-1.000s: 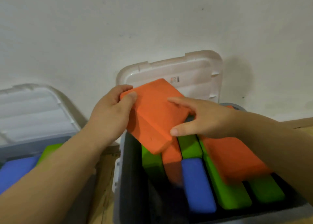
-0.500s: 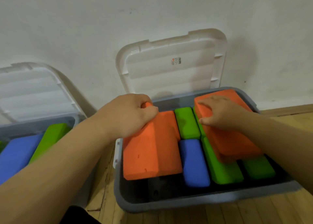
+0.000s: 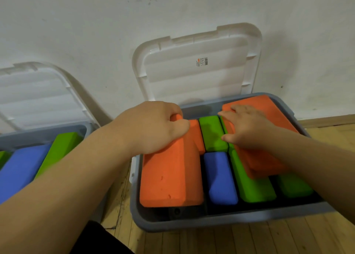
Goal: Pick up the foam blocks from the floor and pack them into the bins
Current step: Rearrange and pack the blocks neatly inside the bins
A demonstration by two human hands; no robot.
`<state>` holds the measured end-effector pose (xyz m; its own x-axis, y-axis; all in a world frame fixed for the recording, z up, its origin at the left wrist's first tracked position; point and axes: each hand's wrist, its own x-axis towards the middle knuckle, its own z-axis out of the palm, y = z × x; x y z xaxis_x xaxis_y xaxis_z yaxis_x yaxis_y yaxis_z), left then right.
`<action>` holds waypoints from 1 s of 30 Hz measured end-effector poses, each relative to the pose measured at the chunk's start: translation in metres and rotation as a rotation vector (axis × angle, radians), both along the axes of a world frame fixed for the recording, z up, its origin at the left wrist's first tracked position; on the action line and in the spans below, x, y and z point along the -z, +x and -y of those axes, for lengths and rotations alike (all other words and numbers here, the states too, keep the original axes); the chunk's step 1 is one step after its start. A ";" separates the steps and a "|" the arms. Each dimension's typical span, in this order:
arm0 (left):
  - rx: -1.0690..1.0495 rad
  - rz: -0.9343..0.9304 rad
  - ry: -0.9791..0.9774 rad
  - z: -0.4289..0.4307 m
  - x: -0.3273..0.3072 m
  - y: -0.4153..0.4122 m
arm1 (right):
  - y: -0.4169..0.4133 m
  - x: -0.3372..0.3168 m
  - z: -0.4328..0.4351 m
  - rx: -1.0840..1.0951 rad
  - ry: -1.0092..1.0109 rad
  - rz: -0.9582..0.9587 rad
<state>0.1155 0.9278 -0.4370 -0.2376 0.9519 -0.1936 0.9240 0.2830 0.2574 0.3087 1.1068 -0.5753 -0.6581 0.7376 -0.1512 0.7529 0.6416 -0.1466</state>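
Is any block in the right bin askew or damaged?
Yes. The right orange block, under the right hand, lies tilted across a green block. The left orange block, gripped by the left hand, has small nicks on top.

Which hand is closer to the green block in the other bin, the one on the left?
Left. The left hand grips an orange block just right of that green block; the right hand rests on another orange block, farther right.
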 end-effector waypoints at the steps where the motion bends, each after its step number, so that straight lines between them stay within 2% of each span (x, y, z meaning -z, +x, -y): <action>1: 0.012 -0.009 -0.008 0.000 0.001 0.000 | 0.001 0.001 0.001 -0.002 0.008 0.005; 5: 0.096 -0.024 -0.087 -0.001 0.015 -0.003 | -0.002 0.003 0.001 0.000 0.038 0.003; 12: 0.221 0.089 -0.140 -0.007 0.055 -0.012 | -0.009 0.002 0.000 0.033 0.020 -0.012; 18: 0.189 0.178 0.024 -0.018 0.089 -0.008 | -0.007 0.004 -0.005 0.050 0.021 -0.030; 23: 0.183 0.230 0.086 -0.025 0.102 -0.004 | -0.007 0.006 -0.008 0.044 0.040 -0.052; 26: 0.174 0.355 0.083 -0.028 0.104 -0.009 | -0.004 0.005 -0.014 0.045 0.024 -0.095; 28: 0.198 0.451 0.007 -0.028 0.106 -0.016 | -0.001 0.005 -0.019 0.046 0.025 -0.113; 30: 0.149 0.690 -0.136 -0.025 0.106 -0.024 | 0.001 0.006 -0.022 0.050 0.034 -0.112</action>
<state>0.0919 0.9530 -0.5434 0.1121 0.9215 -0.3720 0.5949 0.2376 0.7679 0.3099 1.1290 -0.5816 -0.6318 0.7733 -0.0531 0.7642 0.6099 -0.2097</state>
